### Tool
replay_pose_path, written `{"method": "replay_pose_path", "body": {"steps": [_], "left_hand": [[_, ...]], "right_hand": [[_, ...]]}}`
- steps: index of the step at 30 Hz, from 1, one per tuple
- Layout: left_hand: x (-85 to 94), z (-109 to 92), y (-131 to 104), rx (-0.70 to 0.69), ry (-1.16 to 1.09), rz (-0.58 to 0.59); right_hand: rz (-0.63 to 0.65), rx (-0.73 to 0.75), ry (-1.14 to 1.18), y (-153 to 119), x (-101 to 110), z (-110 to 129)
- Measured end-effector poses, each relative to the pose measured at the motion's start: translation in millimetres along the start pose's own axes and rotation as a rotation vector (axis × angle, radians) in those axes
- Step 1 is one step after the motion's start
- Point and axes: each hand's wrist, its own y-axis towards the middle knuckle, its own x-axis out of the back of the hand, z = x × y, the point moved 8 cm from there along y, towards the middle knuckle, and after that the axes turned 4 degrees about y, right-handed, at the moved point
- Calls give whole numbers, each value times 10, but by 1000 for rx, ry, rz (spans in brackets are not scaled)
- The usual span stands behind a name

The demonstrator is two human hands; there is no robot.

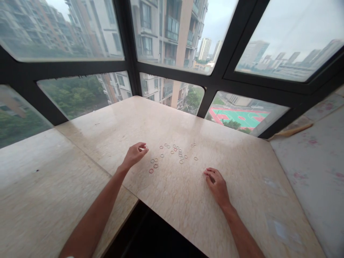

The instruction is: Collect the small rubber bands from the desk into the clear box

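My left hand [134, 154] is over the stone counter, thumb and index finger closing at a thin pale ring [146, 147] at their tips. To its right lies a loose scatter of small thin rings in several colours. A red ring [151, 171] and a dark ring [156, 166] lie nearest my left wrist. A yellow ring [172, 152] is mid-scatter, beside a row of overlapping grey rings [180, 153]. My right hand [216, 184] rests on the counter right of the scatter, fingers curled and tips together; what they hold, if anything, is hidden. A lone ring [196, 158] lies nearest it.
The pale marble counter [255, 172] fills a window corner with dark frames [172, 74]. A seam [88, 156] crosses it on the left. A dark gap [150, 233] opens at the front edge. A small black speck [37, 170] lies far left; a papered wall [314, 154] borders the right.
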Motion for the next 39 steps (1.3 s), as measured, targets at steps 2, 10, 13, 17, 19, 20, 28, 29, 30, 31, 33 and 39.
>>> {"method": "replay_pose_path", "body": {"steps": [2, 10, 13, 17, 19, 20, 28, 29, 30, 31, 33, 39], "left_hand": [[-74, -121, -97, -113, 193, 117], [-516, -305, -356, -243, 433, 428], [-563, -347, -373, -249, 447, 453], [-600, -406, -394, -303, 502, 409], [-622, -393, -393, -296, 536, 368], [-631, -380, -389, -285, 545, 348], [-606, -328, -325, -146, 242, 263], [-580, -320, -303, -130, 189, 241], [-543, -305, -277, -117, 144, 206], [-496, -280, -246, -104, 110, 163], [-392, -195, -183, -66, 67, 74], [-281, 50, -82, 57, -57, 30]], "right_hand": [[-2, -3, 2, 0, 3, 2], [2, -6, 22, -1, 3, -16], [-7, 1, 21, -1, 6, -15], [-11, 5, 15, -3, 9, -6], [-8, 3, 12, -3, 10, -1], [-8, 1, 12, -4, 10, 0], [-7, -3, 21, -1, 13, 11], [-7, -5, 21, -1, 14, 9], [-8, -8, 22, -1, 15, 5], [-8, -9, 22, -2, 16, 2], [-7, -5, 21, -4, 16, 0], [-10, 5, 22, -8, 10, 11]]}}
